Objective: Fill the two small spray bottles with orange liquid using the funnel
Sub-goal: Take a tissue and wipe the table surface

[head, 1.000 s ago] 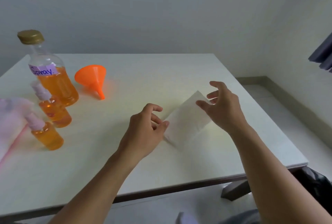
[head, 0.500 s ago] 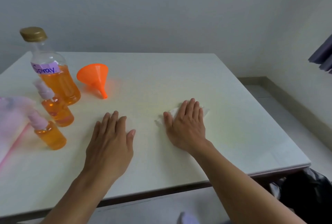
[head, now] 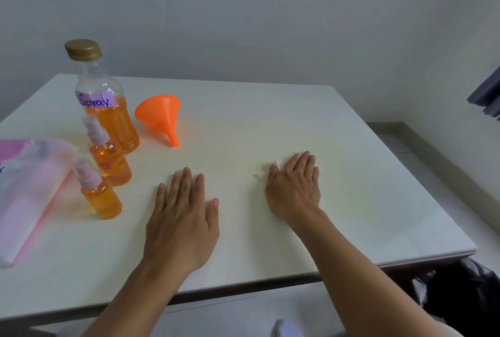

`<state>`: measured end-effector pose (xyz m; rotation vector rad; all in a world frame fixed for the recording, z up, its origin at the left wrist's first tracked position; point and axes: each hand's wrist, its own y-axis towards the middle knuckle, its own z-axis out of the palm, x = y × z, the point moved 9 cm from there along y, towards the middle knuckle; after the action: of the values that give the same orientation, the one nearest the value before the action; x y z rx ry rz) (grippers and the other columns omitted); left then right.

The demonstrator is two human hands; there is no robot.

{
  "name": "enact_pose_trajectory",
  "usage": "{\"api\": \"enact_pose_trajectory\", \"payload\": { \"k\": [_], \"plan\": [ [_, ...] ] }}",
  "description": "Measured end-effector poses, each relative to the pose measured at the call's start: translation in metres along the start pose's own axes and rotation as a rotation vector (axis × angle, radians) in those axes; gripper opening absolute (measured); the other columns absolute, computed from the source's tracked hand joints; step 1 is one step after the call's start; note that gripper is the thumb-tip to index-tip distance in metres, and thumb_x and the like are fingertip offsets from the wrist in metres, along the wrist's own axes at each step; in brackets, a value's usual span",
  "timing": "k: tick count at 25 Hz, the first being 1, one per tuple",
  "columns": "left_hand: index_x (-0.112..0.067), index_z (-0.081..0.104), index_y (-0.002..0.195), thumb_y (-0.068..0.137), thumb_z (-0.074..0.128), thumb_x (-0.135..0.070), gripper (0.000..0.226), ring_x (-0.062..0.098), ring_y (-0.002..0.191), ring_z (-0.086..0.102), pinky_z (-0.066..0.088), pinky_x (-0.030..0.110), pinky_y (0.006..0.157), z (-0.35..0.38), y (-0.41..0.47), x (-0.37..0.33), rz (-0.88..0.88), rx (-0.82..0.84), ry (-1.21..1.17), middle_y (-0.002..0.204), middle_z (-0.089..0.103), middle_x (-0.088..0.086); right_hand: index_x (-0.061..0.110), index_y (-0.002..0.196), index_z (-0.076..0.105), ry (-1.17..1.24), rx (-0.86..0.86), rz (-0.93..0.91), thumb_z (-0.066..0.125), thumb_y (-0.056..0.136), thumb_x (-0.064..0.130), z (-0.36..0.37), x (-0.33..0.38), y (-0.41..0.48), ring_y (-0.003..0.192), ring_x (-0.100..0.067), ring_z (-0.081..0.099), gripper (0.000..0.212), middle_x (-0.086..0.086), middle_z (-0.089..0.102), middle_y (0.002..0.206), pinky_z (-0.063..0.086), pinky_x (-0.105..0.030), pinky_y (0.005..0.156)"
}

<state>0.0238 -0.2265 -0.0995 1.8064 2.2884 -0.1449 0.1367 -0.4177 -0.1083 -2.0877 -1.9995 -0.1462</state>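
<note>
Two small spray bottles stand at the left of the white table [head: 270, 109], both holding orange liquid with pale pump caps: the near one [head: 99, 193] and the far one [head: 109, 156]. Behind them stands a large bottle [head: 108, 101] labelled "Spray", gold cap on, about half full of orange liquid. An orange funnel [head: 161, 117] lies on its side to its right. My left hand [head: 182, 217] rests flat on the table. My right hand [head: 293, 188] presses flat on a white tissue [head: 273, 167], mostly hidden under it.
A pink and white tissue pack [head: 29, 190] lies at the table's left edge. The table's right edge drops to a tiled floor [head: 433, 174]. A dark bag [head: 465, 290] sits below the near right corner.
Both hands came down from holding the tissue in the air; the left let go and lies flat, the right now presses the tissue onto the table.
</note>
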Motion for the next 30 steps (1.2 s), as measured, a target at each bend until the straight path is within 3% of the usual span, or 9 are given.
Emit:
{"api": "enact_pose_trajectory", "payload": {
  "k": [4,9,12,16,21,24,26,28,30],
  "plan": [
    [-0.02,-0.009,0.156,0.099,0.003,-0.048,0.065,0.018,0.149,-0.019,-0.013,0.037,0.12,-0.001,-0.001,-0.002,-0.002,-0.006,-0.001,0.163,-0.018,0.004,-0.009,0.157,-0.001,-0.06,0.026,-0.016,0.016,0.109,0.024,-0.002,0.023,0.012,0.157,-0.035,-0.005,0.061,-0.025,-0.004,0.168,-0.001,-0.045,0.128],
    [-0.016,-0.008,0.156,0.099,0.002,-0.049,0.067,0.018,0.15,-0.016,-0.01,0.037,0.121,-0.001,0.0,-0.002,-0.005,-0.008,0.017,0.164,-0.015,0.006,-0.002,0.159,-0.003,-0.149,0.093,-0.547,0.02,0.11,0.025,0.027,0.124,-0.001,0.158,-0.031,-0.008,0.061,-0.019,-0.006,0.17,-0.001,-0.045,0.128],
    [-0.013,-0.011,0.155,0.099,0.003,-0.049,0.068,0.018,0.15,-0.017,-0.009,0.036,0.121,-0.001,0.001,0.0,-0.018,-0.002,0.012,0.163,-0.018,0.007,0.007,0.162,0.002,-0.183,0.05,-0.685,0.016,0.11,0.032,0.017,0.109,-0.009,0.158,-0.021,-0.005,0.059,-0.007,0.0,0.172,-0.006,-0.044,0.128],
    [-0.013,-0.013,0.154,0.099,0.001,-0.048,0.067,0.017,0.149,-0.019,-0.011,0.036,0.121,0.001,0.0,0.001,-0.003,0.015,0.002,0.162,-0.02,0.005,0.015,0.163,0.009,-0.293,-0.067,-0.603,0.019,0.109,0.033,-0.017,0.008,0.011,0.158,-0.015,0.001,0.058,-0.001,0.011,0.171,-0.006,-0.043,0.128],
    [-0.012,-0.012,0.154,0.099,0.001,-0.047,0.067,0.019,0.15,-0.017,-0.01,0.037,0.121,0.001,0.001,-0.001,-0.005,0.016,0.01,0.163,-0.019,0.007,0.006,0.162,0.006,-0.365,-0.066,-0.135,0.017,0.107,0.032,-0.056,-0.125,0.047,0.159,-0.024,0.001,0.062,-0.009,0.015,0.17,-0.002,-0.047,0.128],
    [-0.01,-0.011,0.154,0.1,0.003,-0.045,0.067,0.02,0.15,-0.016,-0.009,0.038,0.121,0.003,0.002,-0.003,-0.005,0.017,0.016,0.163,-0.017,0.009,-0.005,0.159,0.009,-0.204,-0.049,0.071,0.024,0.107,0.025,-0.05,-0.12,0.06,0.158,-0.035,0.001,0.062,-0.021,0.01,0.169,0.004,-0.049,0.127],
    [-0.009,-0.01,0.155,0.1,0.003,-0.045,0.067,0.02,0.15,-0.016,-0.009,0.037,0.121,0.003,0.002,-0.003,-0.005,0.015,0.016,0.163,-0.017,0.009,-0.005,0.155,0.026,-0.144,-0.033,-0.043,0.029,0.106,0.02,-0.034,-0.065,0.058,0.156,-0.042,0.005,0.055,-0.027,0.011,0.167,0.011,-0.052,0.126],
    [-0.009,-0.009,0.155,0.101,0.006,-0.044,0.067,0.02,0.15,-0.015,-0.009,0.037,0.122,0.002,0.003,-0.003,0.0,0.013,0.009,0.163,-0.015,0.01,-0.002,0.152,0.037,-0.148,-0.015,-0.304,0.032,0.105,0.019,-0.006,0.015,0.04,0.155,-0.043,0.008,0.052,-0.027,0.015,0.166,0.015,-0.053,0.124],
    [-0.009,-0.007,0.155,0.101,0.008,-0.045,0.067,0.02,0.151,-0.013,-0.008,0.036,0.122,0.001,0.003,-0.003,0.005,0.01,0.008,0.164,-0.014,0.009,-0.002,0.157,0.023,-0.123,0.018,-0.484,0.028,0.106,0.022,0.017,0.07,0.013,0.157,-0.036,0.004,0.057,-0.023,0.01,0.168,0.01,-0.048,0.127]
  ]
}}
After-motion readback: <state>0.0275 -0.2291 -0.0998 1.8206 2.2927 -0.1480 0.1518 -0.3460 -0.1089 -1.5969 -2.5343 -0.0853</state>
